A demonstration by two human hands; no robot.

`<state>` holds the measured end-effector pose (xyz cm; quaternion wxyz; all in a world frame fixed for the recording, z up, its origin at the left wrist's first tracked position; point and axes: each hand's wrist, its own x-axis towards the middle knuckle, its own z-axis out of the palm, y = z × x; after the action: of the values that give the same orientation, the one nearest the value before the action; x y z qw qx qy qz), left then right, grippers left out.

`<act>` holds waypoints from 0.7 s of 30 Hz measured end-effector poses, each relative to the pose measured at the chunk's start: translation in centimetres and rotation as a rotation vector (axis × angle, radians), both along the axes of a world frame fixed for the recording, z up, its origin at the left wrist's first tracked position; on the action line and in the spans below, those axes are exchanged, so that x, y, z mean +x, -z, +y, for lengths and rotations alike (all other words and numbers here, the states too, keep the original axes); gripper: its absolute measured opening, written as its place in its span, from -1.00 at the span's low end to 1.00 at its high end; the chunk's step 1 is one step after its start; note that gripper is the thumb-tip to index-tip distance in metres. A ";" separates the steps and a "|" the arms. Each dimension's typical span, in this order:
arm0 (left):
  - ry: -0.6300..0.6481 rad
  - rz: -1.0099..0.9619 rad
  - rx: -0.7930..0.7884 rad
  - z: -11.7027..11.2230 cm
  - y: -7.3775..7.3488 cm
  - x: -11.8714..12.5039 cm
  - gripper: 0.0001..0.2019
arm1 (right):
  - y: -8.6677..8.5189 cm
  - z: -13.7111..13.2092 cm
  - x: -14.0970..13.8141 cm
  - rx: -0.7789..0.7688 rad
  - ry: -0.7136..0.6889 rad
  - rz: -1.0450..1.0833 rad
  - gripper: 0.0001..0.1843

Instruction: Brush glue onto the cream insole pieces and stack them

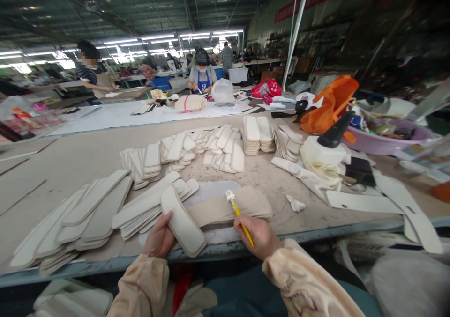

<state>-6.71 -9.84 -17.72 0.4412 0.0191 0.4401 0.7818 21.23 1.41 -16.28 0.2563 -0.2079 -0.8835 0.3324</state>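
Observation:
My left hand (pixel 160 236) is closed on a white strip with rounded ends (pixel 183 221), held tilted over the table's front edge. In my right hand (pixel 259 236) is a yellow-handled brush (pixel 243 224), its tip (pixel 230 196) coated in thick white paste. The brush tip is over a stack of beige strips (pixel 255 202) lying flat in front of me; whether it touches them I cannot tell. Left of these, a fanned stack of white strips (pixel 149 204) lies close behind my left hand.
More strip stacks (pixel 87 214) spread left and along the middle (pixel 251 134). At right stand a white bottle with a black nozzle (pixel 321 153), an orange bag (pixel 330 104) and a purple basin (pixel 386 141). A crumpled white scrap (pixel 295 203) lies nearby. A co-worker (pixel 202 76) sits across.

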 end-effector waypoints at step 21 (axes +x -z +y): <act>0.012 0.060 0.005 0.2 0.1 -0.1 -0.59 | -0.3 0.3 0.1 0.037 0.014 -0.071 -0.83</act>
<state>-6.79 -9.60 -17.80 0.4323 0.0463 0.4514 0.7793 21.28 1.68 -15.96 0.2309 -0.2210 -0.8966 0.3064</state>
